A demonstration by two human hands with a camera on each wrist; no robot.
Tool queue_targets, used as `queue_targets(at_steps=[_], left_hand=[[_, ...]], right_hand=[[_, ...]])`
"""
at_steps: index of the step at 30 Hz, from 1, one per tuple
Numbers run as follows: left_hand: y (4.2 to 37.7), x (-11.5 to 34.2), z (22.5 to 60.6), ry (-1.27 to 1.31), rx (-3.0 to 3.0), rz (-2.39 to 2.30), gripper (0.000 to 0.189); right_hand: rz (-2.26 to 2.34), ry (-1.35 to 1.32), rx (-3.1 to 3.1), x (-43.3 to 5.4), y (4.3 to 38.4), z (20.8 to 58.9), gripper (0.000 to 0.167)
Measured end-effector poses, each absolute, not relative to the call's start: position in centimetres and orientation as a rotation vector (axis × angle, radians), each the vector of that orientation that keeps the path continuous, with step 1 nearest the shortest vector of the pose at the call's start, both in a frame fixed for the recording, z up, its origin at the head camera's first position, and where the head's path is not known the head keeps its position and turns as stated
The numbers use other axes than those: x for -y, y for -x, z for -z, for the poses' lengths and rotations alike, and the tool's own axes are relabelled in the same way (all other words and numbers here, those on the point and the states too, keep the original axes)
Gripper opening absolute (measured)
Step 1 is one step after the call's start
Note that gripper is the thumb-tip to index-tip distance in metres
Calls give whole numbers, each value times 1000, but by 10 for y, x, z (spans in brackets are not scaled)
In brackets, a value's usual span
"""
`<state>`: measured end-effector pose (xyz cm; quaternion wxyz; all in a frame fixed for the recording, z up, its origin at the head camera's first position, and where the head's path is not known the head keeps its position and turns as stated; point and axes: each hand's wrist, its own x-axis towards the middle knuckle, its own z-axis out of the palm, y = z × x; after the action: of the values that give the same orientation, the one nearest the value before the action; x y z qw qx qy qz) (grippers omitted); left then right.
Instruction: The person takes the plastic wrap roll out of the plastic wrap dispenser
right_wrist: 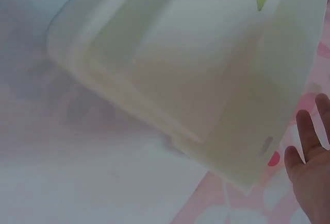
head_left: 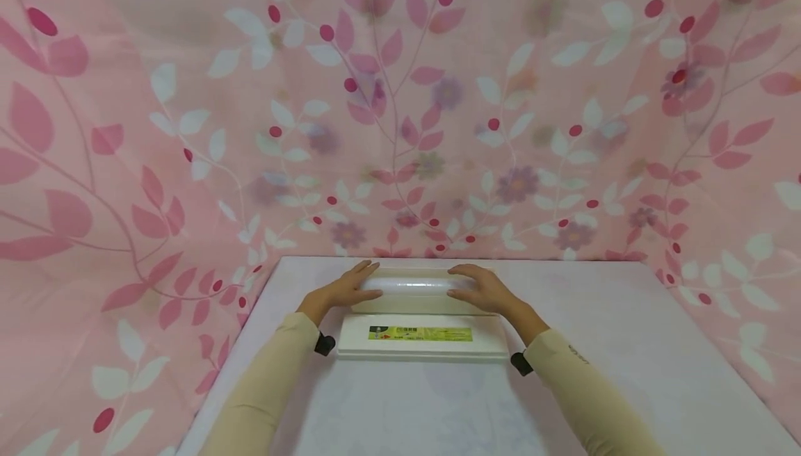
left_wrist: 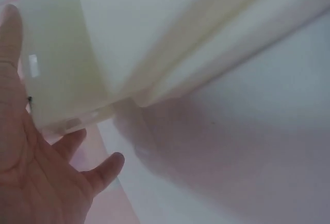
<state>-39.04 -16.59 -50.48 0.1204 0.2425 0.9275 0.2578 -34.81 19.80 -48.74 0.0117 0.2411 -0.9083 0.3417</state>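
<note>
A white plastic cling film dispenser (head_left: 422, 349) lies on the table with its hinged lid tipped back. In its rear half sits a shiny clear roll (head_left: 413, 285), running crosswise. My left hand (head_left: 343, 289) is at the roll's left end, thumb on the near side and fingers on the far side. My right hand (head_left: 487, 290) lies over the roll's right end in the same way. In the left wrist view, spread fingers (left_wrist: 105, 172) show beside the dispenser's cream end wall (left_wrist: 62, 80). The right wrist view shows straight fingers (right_wrist: 308, 134) just off the other end.
A yellow-green label (head_left: 420, 334) is on the near white panel. White cloth covers the table (head_left: 425, 407). Pink floral curtains (head_left: 400, 108) hang behind it and along both sides. Each wrist carries a small black camera mount (head_left: 325, 344).
</note>
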Motion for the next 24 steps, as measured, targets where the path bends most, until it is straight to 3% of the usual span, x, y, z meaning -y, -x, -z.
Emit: queue_targets(at_steps=[17,24], left_hand=[[390,169,508,-627,-2663,-850,83],[389,167,508,-656,-2664,-857,83]], right_hand=[[-1200,-588,2886,-189,361,495,48],[-1252,-502,2926,-188,366,497,53]])
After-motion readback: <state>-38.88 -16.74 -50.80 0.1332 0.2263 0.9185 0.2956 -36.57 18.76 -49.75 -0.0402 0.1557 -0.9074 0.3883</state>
